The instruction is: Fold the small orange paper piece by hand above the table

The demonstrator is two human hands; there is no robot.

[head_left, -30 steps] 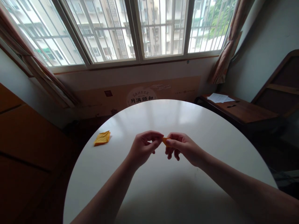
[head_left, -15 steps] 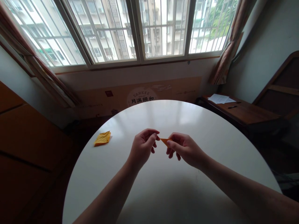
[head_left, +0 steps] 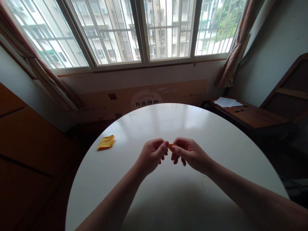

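A small piece of folded orange paper (head_left: 171, 146) is held up between my two hands, above the white table. My right hand (head_left: 189, 149) pinches its right side between thumb and fingers. The thumb and forefinger of my left hand (head_left: 154, 152) are closed on its left tip, covering that end. Only the middle of the paper shows between the fingertips. Off to the left, a flat, creased yellow paper packet (head_left: 106, 142) lies on the table, apart from both hands.
The round white table (head_left: 192, 120) fills the middle of the view. To the right, a wooden chair or bench (head_left: 262, 117) bears white paper sheets (head_left: 227, 102) and a dark pen (head_left: 239, 110). Behind stand a printed cardboard panel (head_left: 168, 91) and barred windows, with curtains at both sides.
My left hand has moved slightly right and down, and its thumb and forefinger have closed on the left tip of the orange paper. My right hand has stayed in place.
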